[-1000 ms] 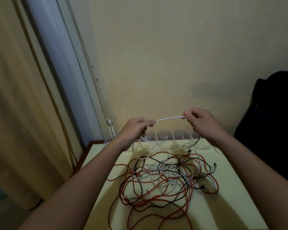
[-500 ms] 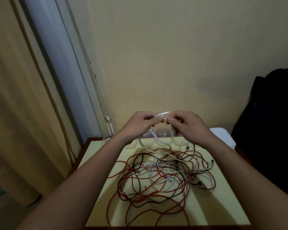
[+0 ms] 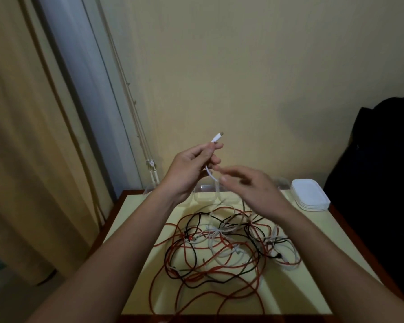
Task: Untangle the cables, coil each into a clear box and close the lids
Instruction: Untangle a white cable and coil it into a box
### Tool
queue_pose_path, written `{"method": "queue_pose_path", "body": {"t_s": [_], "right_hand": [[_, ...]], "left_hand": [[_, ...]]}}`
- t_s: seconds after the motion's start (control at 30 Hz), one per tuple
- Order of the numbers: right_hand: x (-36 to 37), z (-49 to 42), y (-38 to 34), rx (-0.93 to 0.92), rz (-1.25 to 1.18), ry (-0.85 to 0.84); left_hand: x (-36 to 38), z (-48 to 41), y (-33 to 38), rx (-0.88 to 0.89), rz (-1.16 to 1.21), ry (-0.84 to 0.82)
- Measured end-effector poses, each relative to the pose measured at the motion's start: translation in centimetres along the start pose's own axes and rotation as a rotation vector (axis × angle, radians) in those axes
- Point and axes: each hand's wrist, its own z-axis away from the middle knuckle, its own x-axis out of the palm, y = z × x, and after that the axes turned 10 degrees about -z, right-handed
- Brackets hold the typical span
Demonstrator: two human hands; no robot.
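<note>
1. Head view, looking down over both forearms onto a pale yellow worktop [image 3: 140, 271] with a dark brown edge.
2. Left hand [image 3: 189, 170], centre frame, raised above the worktop: fingers curled round a white cable [image 3: 210, 174] just below its plug end.
3. Plug [image 3: 217, 137] sticks up and to the right out of the top of that grip.
4. Below the grip the white cable drops toward the far edge of the worktop.
5. Right hand [image 3: 254, 190], just right of and below the left: fingers loosely extended and blurred, gripping nothing. Fingertips are close to the hanging cable; contact cannot be told.
6. Cable tangle [image 3: 219, 250] lies on the middle of the worktop: red, black and white strands looped over one another, red loops reaching the near edge.
7. Clear boxes [image 3: 204, 194] stand in a row along the far edge, mostly hidden behind the hands; their contents cannot be made out.
8. White lids [image 3: 309, 194] are stacked at the far right corner of the worktop, apart from the tangle.
9. Left of frame: beige curtain [image 3: 21, 141] and thin blind cords [image 3: 135, 117] hanging against the wall.
10. Right edge: a dark, bulky shape [image 3: 383, 183], too dim to identify.
</note>
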Motion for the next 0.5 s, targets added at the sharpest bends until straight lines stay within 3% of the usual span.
{"method": "queue_pose_path", "body": {"t_s": [0.07,0.13,0.23,0.3,0.33,0.4,0.5], "right_hand": [[1.7,0.2,0.1,-0.004,-0.185,-0.079],[2.6,0.1,1.0,-0.007,-0.340,-0.050],[2.4,0.0,2.0,-0.072,-0.247,0.049],[1.7,-0.2,1.9,-0.099,-0.155,0.095],[1.2,-0.4,1.7,-0.106,-0.126,0.113],[0.3,-1.0,1.3,-0.109,-0.077,0.146],[-0.8,-1.8,1.0,-0.105,-0.060,0.183]], "left_hand": [[0.6,0.0,0.2,-0.033,0.089,0.041],[0.5,0.0,0.0,0.001,-0.005,0.110],[-1.2,0.7,-1.1,0.175,-0.520,0.215],[-2.1,1.1,-1.9,0.333,-0.985,0.158],[-2.3,1.4,-2.2,0.369,-1.099,0.089],[-2.0,2.1,-2.3,0.312,-1.057,-0.005],[-1.3,2.9,-1.5,0.161,-0.684,-0.087]]}}
